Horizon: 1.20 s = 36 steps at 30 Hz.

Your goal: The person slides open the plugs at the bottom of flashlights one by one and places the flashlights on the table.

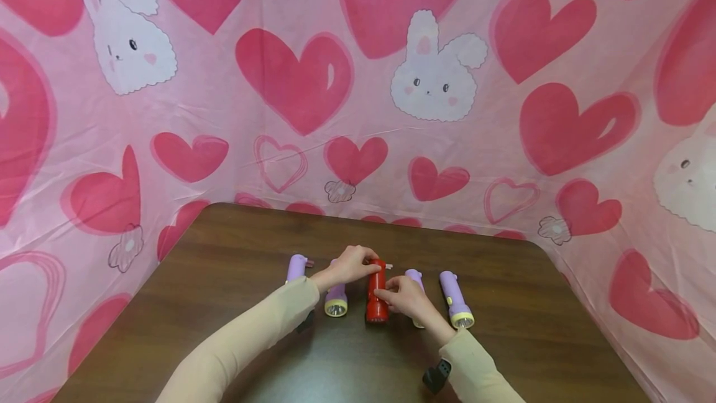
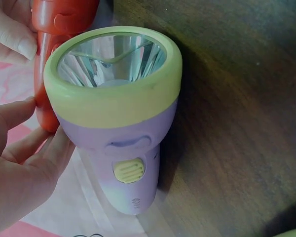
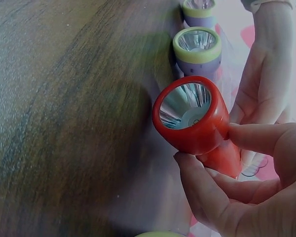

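A red flashlight [image 1: 377, 297] lies lengthwise in the middle of the row, its lens end toward me. My left hand [image 1: 351, 265] holds it by the far tail end, thumb and fingers on its two sides. Lower on the barrel, my right hand [image 1: 411, 297] pinches it; in the right wrist view a thumb and finger are at the red head [image 3: 195, 140]. Just left of it is a purple flashlight [image 1: 335, 294] with a yellow rim, which looms large in the left wrist view with its yellow switch [image 2: 129, 171] up.
Another purple flashlight [image 1: 296, 266] lies farther left, partly behind my left sleeve. To the right are a purple flashlight [image 1: 414, 276] half covered by my right hand and one more [image 1: 452, 291] beyond it. Pink heart-print cloth [image 1: 380, 92] surrounds the brown wooden table [image 1: 252, 235].
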{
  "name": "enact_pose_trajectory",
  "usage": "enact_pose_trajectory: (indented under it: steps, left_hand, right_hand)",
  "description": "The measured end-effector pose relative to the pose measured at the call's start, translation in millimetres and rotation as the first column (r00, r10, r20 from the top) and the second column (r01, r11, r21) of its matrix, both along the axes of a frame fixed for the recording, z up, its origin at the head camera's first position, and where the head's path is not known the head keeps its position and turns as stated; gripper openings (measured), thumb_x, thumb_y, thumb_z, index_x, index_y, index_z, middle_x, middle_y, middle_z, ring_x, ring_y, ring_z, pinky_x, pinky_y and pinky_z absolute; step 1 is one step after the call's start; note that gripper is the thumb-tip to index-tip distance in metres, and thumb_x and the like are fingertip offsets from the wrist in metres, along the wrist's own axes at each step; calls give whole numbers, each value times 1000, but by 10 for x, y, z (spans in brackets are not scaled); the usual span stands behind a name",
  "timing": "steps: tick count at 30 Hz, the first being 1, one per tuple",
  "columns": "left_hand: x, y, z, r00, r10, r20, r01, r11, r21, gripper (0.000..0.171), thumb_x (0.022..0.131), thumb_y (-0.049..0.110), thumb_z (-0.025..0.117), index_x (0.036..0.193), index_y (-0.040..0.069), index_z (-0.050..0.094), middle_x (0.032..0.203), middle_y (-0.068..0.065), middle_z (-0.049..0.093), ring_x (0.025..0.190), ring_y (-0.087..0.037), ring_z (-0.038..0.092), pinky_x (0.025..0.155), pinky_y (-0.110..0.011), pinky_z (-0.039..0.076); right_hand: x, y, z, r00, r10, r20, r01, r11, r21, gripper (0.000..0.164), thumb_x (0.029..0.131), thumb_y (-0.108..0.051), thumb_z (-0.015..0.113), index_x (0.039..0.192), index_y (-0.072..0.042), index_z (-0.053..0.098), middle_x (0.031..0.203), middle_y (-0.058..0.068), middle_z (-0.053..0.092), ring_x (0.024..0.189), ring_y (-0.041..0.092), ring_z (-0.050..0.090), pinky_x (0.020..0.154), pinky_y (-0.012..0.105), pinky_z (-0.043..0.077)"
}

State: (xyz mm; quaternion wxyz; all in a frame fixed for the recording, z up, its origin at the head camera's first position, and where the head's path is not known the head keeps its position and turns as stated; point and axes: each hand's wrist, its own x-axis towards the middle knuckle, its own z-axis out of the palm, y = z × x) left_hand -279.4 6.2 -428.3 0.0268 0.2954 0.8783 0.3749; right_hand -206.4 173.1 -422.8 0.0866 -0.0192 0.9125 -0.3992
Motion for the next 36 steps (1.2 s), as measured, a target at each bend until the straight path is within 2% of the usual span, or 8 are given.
enact_pose_trajectory:
  steps: [12,17,21,29,36]
  left_hand:
    - [-12,30,-15,1000,-3,3,3,1000,-8,22,92,15,68,106,-1,73,101,-14,75,84,-19,67,72,-29,57]
    - [-13,37,-26,1000,-11,16,12,999,-32,23,91,15,70,106,-3,72,100,-16,75,78,-16,61,67,-24,54]
    - [-20,45,-38,1000,-10,8,11,998,-55,22,91,15,70,104,-2,73,99,-15,75,79,-15,60,68,-24,52]
    - [-57,63,-50,1000,-10,-1,10,996,-88,21,89,16,72,99,-2,74,94,-13,76,80,-18,63,72,-27,53]
    - [-79,100,-65,998,21,57,-14,994,-106,20,89,15,71,100,-1,74,96,-13,76,81,-17,64,73,-26,54]
  right_hand:
    - [3,17,-19,1000,3,5,-3,1000,20,29,88,-21,73,100,5,69,80,7,71,61,12,63,63,30,60]
    - [-16,28,-25,999,-3,43,3,1000,-2,38,89,-21,73,112,8,66,89,12,72,66,14,66,68,32,62]
    - [-37,32,-37,998,-13,65,15,999,-34,46,89,-18,72,121,12,60,97,16,71,72,16,68,71,35,62]
    - [-48,31,-57,998,-20,56,22,999,-36,38,89,-14,72,115,12,62,97,17,72,71,18,69,68,35,62]
    - [-63,33,-61,998,-6,58,9,999,-44,30,90,-12,71,108,11,64,91,16,71,70,18,70,68,35,62]
